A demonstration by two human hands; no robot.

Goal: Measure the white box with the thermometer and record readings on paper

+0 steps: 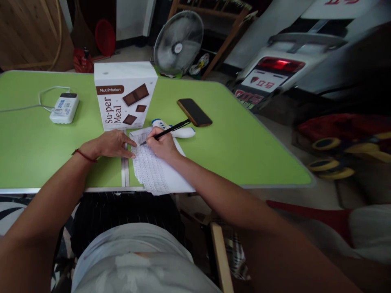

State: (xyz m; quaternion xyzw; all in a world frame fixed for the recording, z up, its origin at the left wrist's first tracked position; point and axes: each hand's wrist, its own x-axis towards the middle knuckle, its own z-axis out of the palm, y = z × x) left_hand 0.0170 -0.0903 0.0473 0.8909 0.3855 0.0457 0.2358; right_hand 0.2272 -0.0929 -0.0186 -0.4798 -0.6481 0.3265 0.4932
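Paper (154,173): at the near edge of the counter (244,158), under the right hand (163,143) and just right of the left hand (111,144).
Pen (172,129): slanting up and right from the right hand, its tip at the paper's far left part.
Right hand: closed around the pen.
Left hand: partly open, fingers parted, fingertips at the paper's left edge.
White box (125,97): beyond the left hand, printed "NutriMotion" and "Su-per Meal".
Paper's writing: rows too small to read.
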